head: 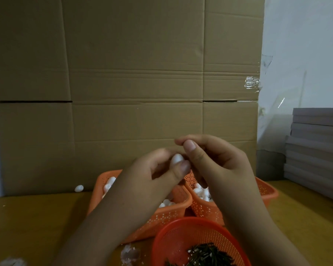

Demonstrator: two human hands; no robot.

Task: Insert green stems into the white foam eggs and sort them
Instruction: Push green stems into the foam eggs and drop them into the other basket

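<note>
My left hand (158, 169) pinches a white foam egg (176, 158) between thumb and fingers, raised above the baskets. My right hand (210, 156) is right beside it, fingers curled with thumb and fingertips pressed together close to the egg; whatever it pinches is hidden. Below, an orange rectangular basket (161, 215) holds several foam eggs. A second orange basket (265, 191) to its right also holds eggs. A round red basket (181, 235) at the front holds a pile of dark green stems (206, 254).
A loose foam egg (79, 188) lies on the wooden table (37, 223) by the big cardboard sheet (123, 83) standing behind the work area. Grey boards (315, 146) are stacked at the right. Small scraps (129, 252) lie near the front edge.
</note>
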